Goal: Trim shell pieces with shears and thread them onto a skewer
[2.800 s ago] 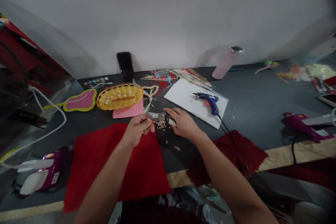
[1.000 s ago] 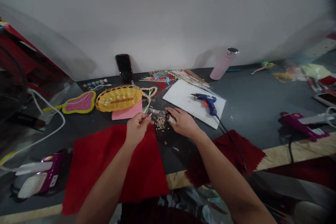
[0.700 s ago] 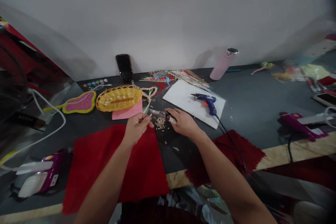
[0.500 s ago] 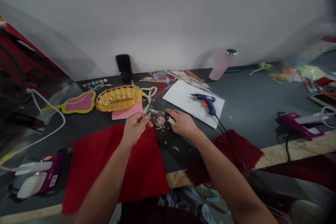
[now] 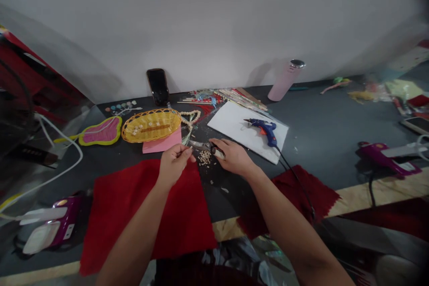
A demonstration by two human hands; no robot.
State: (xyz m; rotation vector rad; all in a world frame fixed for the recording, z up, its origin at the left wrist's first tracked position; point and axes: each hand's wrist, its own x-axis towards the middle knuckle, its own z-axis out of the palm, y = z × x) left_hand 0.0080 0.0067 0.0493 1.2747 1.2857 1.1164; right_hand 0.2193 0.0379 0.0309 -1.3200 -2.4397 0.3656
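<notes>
My right hand [image 5: 233, 157] is wrapped round the light handles of pruning shears [image 5: 200, 145]. Their metal blades point left, toward my left hand [image 5: 173, 164]. Thumb and forefinger of that left hand pinch a small pale stick [image 5: 191, 148], mostly hidden by the fingers, its tip close to the blades. Just below the shears lies a heap of short, light-coloured cut pieces [image 5: 204, 158] on the dark tabletop. A red cloth [image 5: 134, 214] is spread under my left wrist and forearm.
Left of centre, a yellow wicker basket [image 5: 150, 132] holds a few small pieces, with a phone [image 5: 158, 87] behind it. A blue glue gun [image 5: 264, 128] lies on a white board [image 5: 231, 120]. A pink bottle [image 5: 283, 82] stands by the wall. Its cord crosses another red cloth [image 5: 301, 187].
Both hands stay almost in place, still holding the small stick and the pruning shears. The view has shifted very slightly.
</notes>
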